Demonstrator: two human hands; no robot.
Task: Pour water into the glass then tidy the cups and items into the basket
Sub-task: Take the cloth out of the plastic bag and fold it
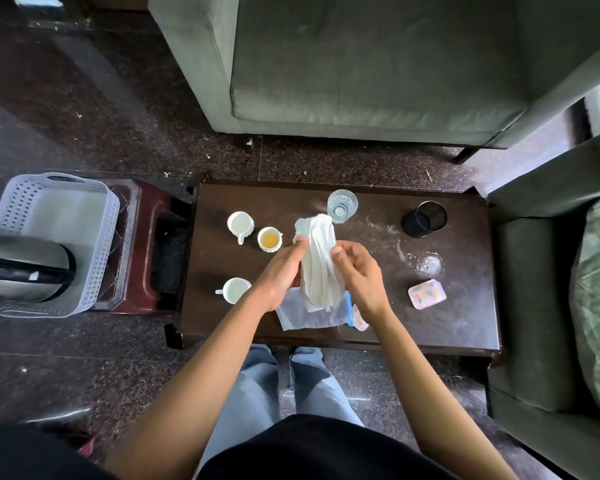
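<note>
Over the middle of the dark wooden table [447, 334], both hands hold a bundle of white tissue paper [321, 261]. My left hand [283, 275] grips its left side; my right hand [359, 271] pinches its right edge. A clear plastic bag [302, 315] lies under the bundle. Three white cups stand left of the hands: an empty one [239, 224], one with amber liquid [269, 239], another empty one [235, 290]. A glass of water [342, 206] stands behind the tissue. The lilac perforated basket [59, 216] sits on a stool at the left and holds a dark kettle [21, 268].
A black mesh pen cup [425, 219] lies on its side at the table's right, with a clear glass lid [429, 264] and a pink patterned box [426, 294] nearer me. A grey armchair [361, 71] stands behind the table and another seat [541, 306] at the right.
</note>
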